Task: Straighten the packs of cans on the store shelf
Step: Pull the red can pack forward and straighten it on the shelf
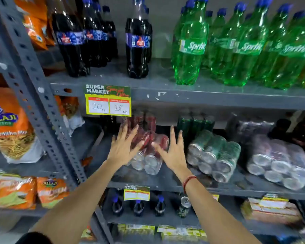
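On the middle grey shelf (165, 180) a shrink-wrapped pack of red cans (149, 154) lies on its side, askew, can ends facing me. My left hand (123, 147) rests fingers spread against its left side. My right hand (173, 152) is spread against its right side, a red thread on the wrist. Neither hand is closed around the pack. Behind it another red pack (144, 120) stands upright. To the right a green can pack (213, 155) lies tilted, and a dark purple pack (278, 162) lies tilted further right.
Cola bottles (137, 44) and green Sprite bottles (190, 46) stand on the shelf above. A yellow price tag (108, 101) hangs from that shelf's edge. The slotted steel upright (42, 110) rises at left, with orange snack bags (9, 127) beyond. Small bottles (138, 206) stand below.
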The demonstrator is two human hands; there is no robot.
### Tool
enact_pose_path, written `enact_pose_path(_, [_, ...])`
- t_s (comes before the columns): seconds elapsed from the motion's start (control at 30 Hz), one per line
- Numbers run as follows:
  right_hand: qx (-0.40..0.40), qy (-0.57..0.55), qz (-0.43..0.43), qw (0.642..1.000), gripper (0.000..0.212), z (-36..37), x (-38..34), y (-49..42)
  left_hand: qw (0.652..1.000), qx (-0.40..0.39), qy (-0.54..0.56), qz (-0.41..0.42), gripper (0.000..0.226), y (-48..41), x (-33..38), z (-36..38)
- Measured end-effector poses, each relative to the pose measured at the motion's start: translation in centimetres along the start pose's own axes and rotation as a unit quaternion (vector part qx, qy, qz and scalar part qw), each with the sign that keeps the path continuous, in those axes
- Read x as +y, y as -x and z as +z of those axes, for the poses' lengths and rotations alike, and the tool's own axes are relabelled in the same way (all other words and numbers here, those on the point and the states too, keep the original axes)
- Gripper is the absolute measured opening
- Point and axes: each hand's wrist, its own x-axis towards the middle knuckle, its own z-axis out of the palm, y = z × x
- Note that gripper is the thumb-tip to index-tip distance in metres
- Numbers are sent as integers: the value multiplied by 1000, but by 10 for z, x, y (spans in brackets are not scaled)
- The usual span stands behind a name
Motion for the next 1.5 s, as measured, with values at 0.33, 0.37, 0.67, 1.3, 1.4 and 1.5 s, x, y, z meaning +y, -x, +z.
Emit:
enact_pose_path(0.33, [-180, -114, 184, 960, 146, 43, 19, -56, 971, -185, 135, -66, 77, -45, -44, 24])
enact_pose_path(0.37, [-174, -125, 184, 959, 146, 45, 21, -57, 971, -176, 148, -70, 78, -45, -43, 24])
enact_pose_path(0.67, [-137, -146, 157, 967, 134, 47, 26, -48, 973, -141, 169, -73, 84, -33, -41, 31])
enact_pose_path(1.3, [-62, -9, -101, 993, 105, 38, 14, -1, 981, 6, 192, -34, 89, 45, -33, 36])
enact_pose_path(1.4, [-39, 23, -114, 992, 95, 51, 24, 14, 984, 6, 177, -15, 91, 59, -35, 46])
enact_pose_path(1.5, [-23, 25, -122, 992, 88, 62, 32, 27, 989, 12, 149, 6, 89, 68, -36, 53])
